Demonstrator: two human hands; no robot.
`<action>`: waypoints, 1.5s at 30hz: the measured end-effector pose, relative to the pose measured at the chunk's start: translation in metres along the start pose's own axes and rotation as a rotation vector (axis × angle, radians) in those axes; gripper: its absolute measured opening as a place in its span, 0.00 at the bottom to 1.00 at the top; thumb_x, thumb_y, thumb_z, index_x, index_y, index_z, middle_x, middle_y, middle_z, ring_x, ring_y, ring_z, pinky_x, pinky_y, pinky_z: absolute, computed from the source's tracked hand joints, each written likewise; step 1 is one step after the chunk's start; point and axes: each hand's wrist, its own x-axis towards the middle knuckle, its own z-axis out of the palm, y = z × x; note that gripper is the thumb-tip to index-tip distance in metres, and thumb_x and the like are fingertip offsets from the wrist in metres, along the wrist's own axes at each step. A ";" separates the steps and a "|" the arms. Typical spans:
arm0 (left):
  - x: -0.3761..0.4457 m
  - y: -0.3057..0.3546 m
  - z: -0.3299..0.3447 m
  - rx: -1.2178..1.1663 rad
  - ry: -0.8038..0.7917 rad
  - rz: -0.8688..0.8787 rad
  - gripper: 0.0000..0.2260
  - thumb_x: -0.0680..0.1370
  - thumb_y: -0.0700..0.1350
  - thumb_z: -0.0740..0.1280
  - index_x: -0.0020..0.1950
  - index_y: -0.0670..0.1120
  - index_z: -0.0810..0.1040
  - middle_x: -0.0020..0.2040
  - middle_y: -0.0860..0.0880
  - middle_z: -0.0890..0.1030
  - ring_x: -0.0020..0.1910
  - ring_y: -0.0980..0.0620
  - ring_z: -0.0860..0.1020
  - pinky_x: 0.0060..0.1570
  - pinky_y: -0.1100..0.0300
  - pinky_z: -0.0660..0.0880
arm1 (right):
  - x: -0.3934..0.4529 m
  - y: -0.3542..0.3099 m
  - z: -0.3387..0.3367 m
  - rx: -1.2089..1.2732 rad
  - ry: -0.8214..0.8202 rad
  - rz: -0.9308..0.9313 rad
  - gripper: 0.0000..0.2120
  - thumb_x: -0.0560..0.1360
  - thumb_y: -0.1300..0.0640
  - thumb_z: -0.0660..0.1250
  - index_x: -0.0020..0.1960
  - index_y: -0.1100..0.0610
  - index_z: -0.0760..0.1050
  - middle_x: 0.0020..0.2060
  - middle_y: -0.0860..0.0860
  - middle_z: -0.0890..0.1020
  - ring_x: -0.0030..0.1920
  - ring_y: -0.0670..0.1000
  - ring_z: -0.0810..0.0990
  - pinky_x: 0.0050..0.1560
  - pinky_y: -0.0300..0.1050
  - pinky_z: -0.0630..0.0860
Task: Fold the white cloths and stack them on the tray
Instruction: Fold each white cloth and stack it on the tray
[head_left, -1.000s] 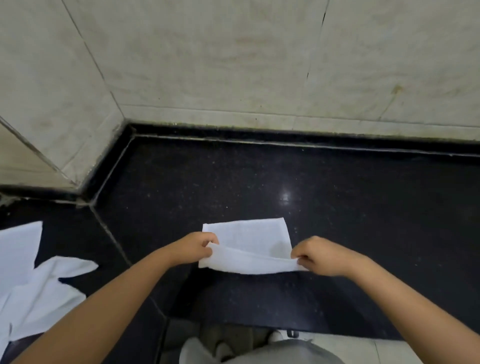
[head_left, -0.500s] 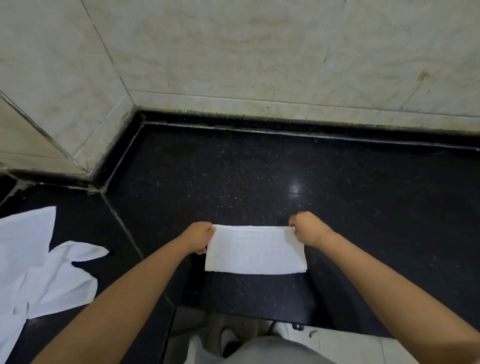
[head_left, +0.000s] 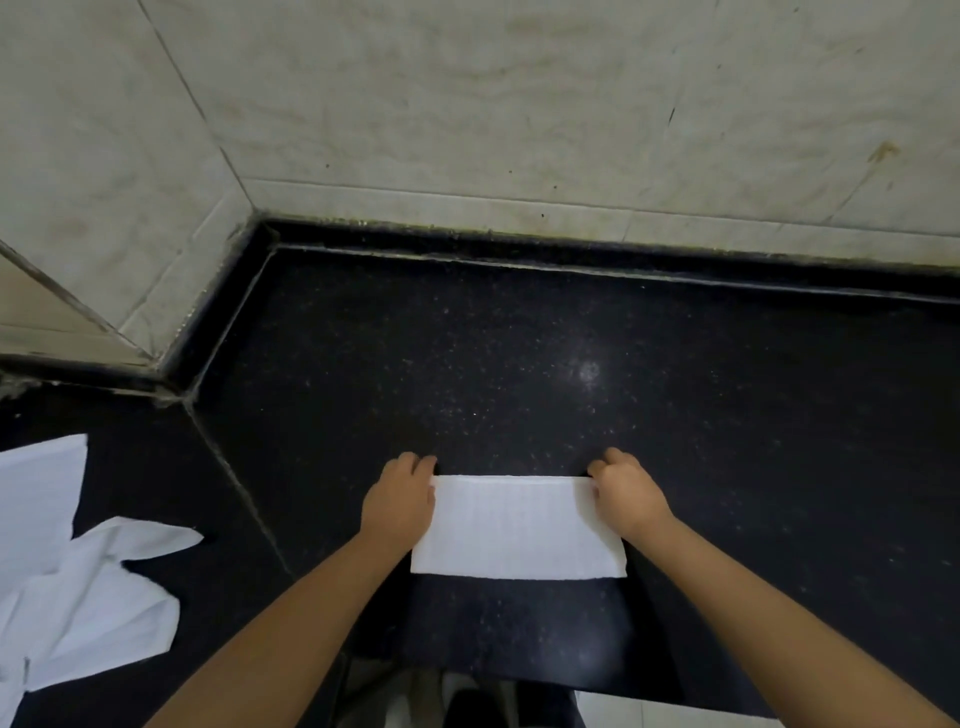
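Observation:
A white cloth, folded into a flat rectangle, lies on the black speckled counter near its front edge. My left hand pinches the cloth's far left corner, fingers curled. My right hand pinches the far right corner in the same way. Both hands sit on the counter at the cloth's far edge. No tray is in view.
A loose heap of unfolded white cloths lies on the counter at the far left. Pale tiled walls close off the back and the left corner. The counter's front edge runs just below the cloth, with floor beneath.
My hands carried the near edge of the cloth over to the far edge, folding it in half. The cloth now lies flat and my hands rest at its far corners.

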 end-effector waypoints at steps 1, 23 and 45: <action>-0.002 -0.001 0.001 0.051 0.023 0.078 0.16 0.74 0.40 0.69 0.62 0.41 0.77 0.56 0.44 0.78 0.51 0.46 0.78 0.42 0.55 0.78 | -0.002 0.000 0.003 -0.009 0.006 -0.004 0.14 0.75 0.68 0.56 0.59 0.62 0.72 0.58 0.56 0.72 0.59 0.56 0.70 0.55 0.45 0.72; -0.034 0.007 -0.019 0.294 0.063 0.549 0.06 0.59 0.41 0.77 0.31 0.46 0.81 0.30 0.49 0.79 0.27 0.47 0.77 0.25 0.61 0.72 | -0.055 0.039 0.008 0.086 0.358 -0.196 0.04 0.67 0.63 0.69 0.41 0.63 0.79 0.44 0.60 0.80 0.47 0.64 0.79 0.46 0.54 0.75; -0.009 0.040 0.016 0.139 -0.215 0.107 0.47 0.62 0.63 0.27 0.76 0.40 0.40 0.77 0.44 0.39 0.76 0.48 0.38 0.71 0.57 0.35 | -0.030 -0.002 0.008 0.322 -0.036 0.588 0.08 0.73 0.62 0.58 0.48 0.60 0.74 0.51 0.56 0.79 0.47 0.54 0.78 0.45 0.44 0.72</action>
